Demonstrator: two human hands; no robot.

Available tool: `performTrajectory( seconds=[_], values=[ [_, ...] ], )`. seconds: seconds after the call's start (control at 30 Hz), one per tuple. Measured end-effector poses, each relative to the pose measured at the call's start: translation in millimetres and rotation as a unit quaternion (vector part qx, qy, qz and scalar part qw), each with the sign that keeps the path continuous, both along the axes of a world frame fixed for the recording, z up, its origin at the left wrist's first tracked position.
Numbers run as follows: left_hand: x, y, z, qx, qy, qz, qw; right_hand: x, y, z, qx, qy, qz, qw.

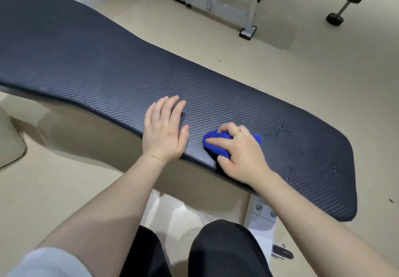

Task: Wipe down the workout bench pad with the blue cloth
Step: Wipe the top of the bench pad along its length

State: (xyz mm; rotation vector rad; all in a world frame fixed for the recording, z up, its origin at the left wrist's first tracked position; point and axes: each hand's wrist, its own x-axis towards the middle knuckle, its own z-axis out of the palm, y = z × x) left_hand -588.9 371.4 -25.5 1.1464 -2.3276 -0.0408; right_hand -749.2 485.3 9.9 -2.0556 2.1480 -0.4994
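The dark blue textured bench pad (108,65) runs from the upper left to the lower right of the view. My right hand (239,153) presses a bunched blue cloth (216,145) onto the pad near its front edge, fingers curled over it. My left hand (165,130) lies flat on the pad just left of the cloth, fingers spread and holding nothing. Wet droplets (285,131) glisten on the pad to the right of the cloth, and more droplets (292,175) sit near the front right edge.
The bench's white frame (263,212) shows below the pad by my knees. A white machine base (216,0) stands on the beige floor at the back. A black dumbbell (345,7) lies at the upper right. A beige cushion (8,140) sits at the left.
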Motion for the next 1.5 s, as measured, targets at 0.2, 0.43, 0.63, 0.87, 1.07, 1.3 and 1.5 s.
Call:
performTrajectory(
  seconds=[0.2, 0.43, 0.63, 0.87, 1.07, 1.3, 1.5],
  values=[
    [1, 1, 0, 0.011, -0.003, 0.01, 1.0, -54, -33, -4, -0.022, -0.036, -0.009, 0.999],
    [-7, 21, 3, -0.011, 0.01, 0.028, 0.999, -66, -7, 5, 0.026, -0.031, 0.018, 0.999],
    [-83, 67, 30, 0.016, 0.026, -0.063, 0.998, -117, -15, 2, 0.018, -0.026, 0.093, 0.995],
    [-94, 60, 20, 0.077, -0.01, -0.023, 0.997, -132, -54, -1, 0.006, 0.031, -0.009, 0.999],
    [-92, 57, 15, 0.066, 0.005, -0.032, 0.997, -142, -82, -5, -0.003, -0.01, 0.022, 1.0],
    [-91, 56, 13, 0.061, 0.006, -0.03, 0.998, -135, -94, -2, 0.017, -0.038, 0.032, 0.999],
    [-92, 59, 17, 0.067, -0.022, -0.022, 0.997, -166, -44, 1, 0.02, -0.026, 0.04, 0.999]
  ],
)
